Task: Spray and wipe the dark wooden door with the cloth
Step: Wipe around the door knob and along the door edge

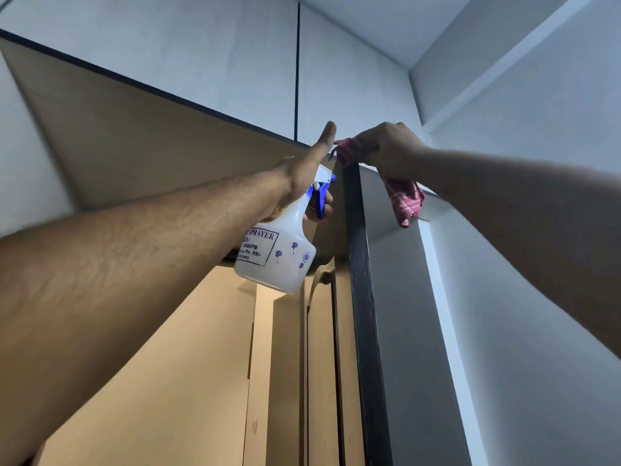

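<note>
The left hand curls its lower fingers round the white spray bottle, forefinger straight; the right hand clenches the red patterned cloth atop the dark door.

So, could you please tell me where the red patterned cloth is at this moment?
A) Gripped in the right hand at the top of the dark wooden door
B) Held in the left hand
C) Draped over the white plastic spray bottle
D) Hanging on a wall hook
A: the right hand grips the red patterned cloth at the top edge of the dark wooden door, while the left hand holds the white plastic spray bottle.
</note>
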